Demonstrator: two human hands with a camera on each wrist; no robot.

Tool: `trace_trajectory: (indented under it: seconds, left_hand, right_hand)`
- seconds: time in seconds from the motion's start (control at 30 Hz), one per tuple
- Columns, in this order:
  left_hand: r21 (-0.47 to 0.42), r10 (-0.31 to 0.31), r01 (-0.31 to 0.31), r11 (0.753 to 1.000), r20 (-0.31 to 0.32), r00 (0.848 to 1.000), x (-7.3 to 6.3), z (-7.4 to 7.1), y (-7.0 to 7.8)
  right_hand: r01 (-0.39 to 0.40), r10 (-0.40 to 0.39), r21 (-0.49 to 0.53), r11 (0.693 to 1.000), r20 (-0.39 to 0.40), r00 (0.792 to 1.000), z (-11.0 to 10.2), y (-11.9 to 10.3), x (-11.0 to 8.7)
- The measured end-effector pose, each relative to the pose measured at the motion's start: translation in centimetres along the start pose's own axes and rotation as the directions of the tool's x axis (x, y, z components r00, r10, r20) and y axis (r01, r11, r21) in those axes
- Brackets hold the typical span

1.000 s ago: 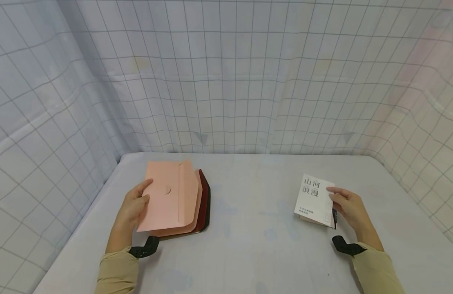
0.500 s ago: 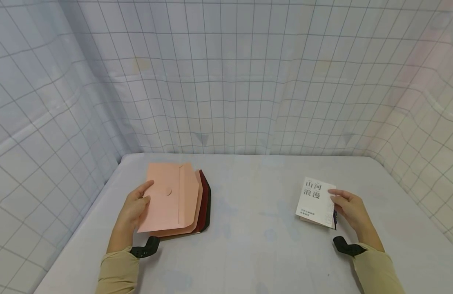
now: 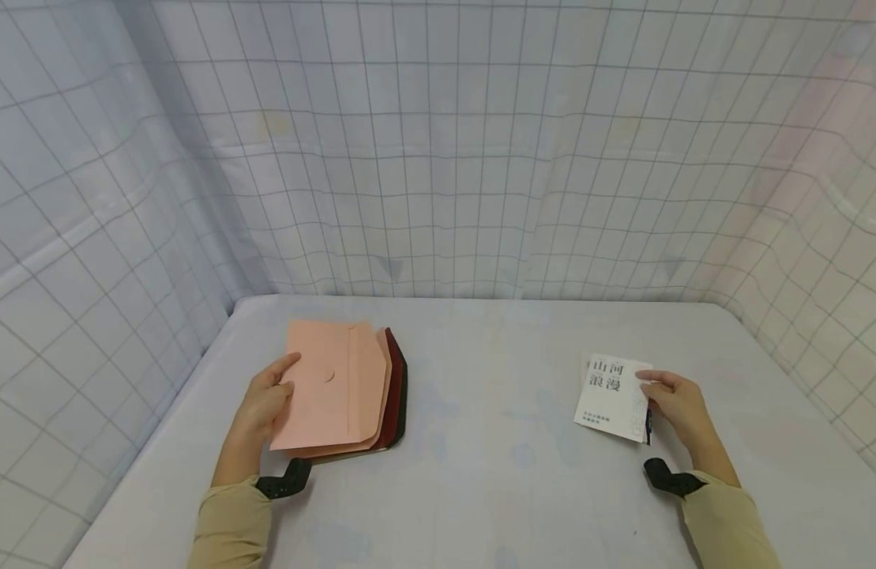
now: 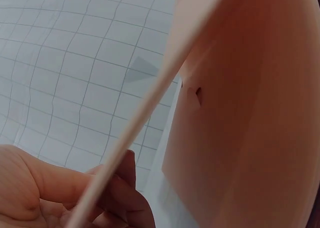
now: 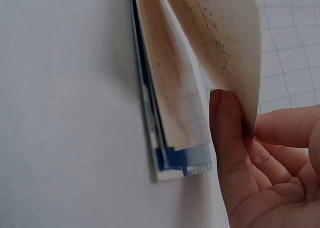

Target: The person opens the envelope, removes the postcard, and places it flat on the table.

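Observation:
At the left of the head view, my left hand (image 3: 260, 399) pinches the left edge of a pink envelope (image 3: 320, 403), which bears a small curved cut. The left wrist view shows its edge raised between thumb and fingers, above a second pink envelope (image 4: 240, 128). Beneath them, a dark red thing with a black edge (image 3: 398, 395) sticks out to the right. On the right, my right hand (image 3: 682, 403) pinches the right edge of a white card (image 3: 608, 407) printed with Chinese characters. Its underside (image 5: 225, 48) has dark handwriting-like marks. Under it lies a thin stack with a blue strip (image 5: 175, 158).
Both stacks lie on a white-covered table (image 3: 480, 442), wide apart. White grid-patterned curtains (image 3: 466, 158) hang behind it and along both sides. Each wrist wears a black band mount (image 3: 288, 480), with tan sleeves below.
The pink envelope under my left hand has come down slightly and nearer. The white card in my right hand has also lowered a little, showing a pale sheet behind its upper left corner.

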State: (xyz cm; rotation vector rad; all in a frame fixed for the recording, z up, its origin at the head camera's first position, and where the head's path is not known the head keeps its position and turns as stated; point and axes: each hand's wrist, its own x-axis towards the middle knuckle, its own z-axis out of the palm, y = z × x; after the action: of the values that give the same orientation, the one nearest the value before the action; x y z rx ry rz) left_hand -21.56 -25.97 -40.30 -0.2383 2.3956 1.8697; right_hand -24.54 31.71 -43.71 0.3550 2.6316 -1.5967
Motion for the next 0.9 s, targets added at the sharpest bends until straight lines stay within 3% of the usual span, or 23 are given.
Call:
trace_trajectory:
  seconds: [0.2, 0.43, 0.53, 0.6, 0.73, 0.9]
  left_hand:
    - [0.023, -0.002, 0.002, 1.0, -0.013, 1.0, -0.01, 0.15, -0.1]
    - [0.086, -0.013, 0.015, 0.996, -0.02, 1.0, -0.15, 0.19, -0.46]
    - [0.195, -0.021, 0.027, 0.98, -0.032, 0.999, -0.3, 0.23, -0.67]
    - [0.293, -0.018, 0.028, 0.956, -0.037, 0.999, -0.39, 0.31, -0.76]
    - [0.474, 0.006, 0.01, 0.881, -0.033, 0.999, -0.56, 0.56, -0.8]
    - [0.603, 0.05, -0.028, 0.797, -0.02, 0.999, -0.8, 0.78, -0.72]
  right_hand:
    - [0.002, -0.007, -0.111, 0.994, -0.047, 0.999, 0.32, -0.21, 0.07]
    - [0.003, -0.018, -0.159, 0.987, -0.09, 0.996, 0.26, -0.2, 0.04]
    - [-0.004, -0.018, -0.196, 0.98, -0.114, 0.993, 0.34, -0.1, -0.06]
    - [0.003, -0.03, -0.224, 0.975, -0.119, 0.992, 0.29, -0.01, -0.12]
    - [0.016, -0.049, -0.265, 0.964, -0.118, 0.992, 0.12, -0.1, -0.25]
    - [0.027, -0.059, -0.315, 0.949, -0.092, 0.994, -0.16, -0.31, -0.45]
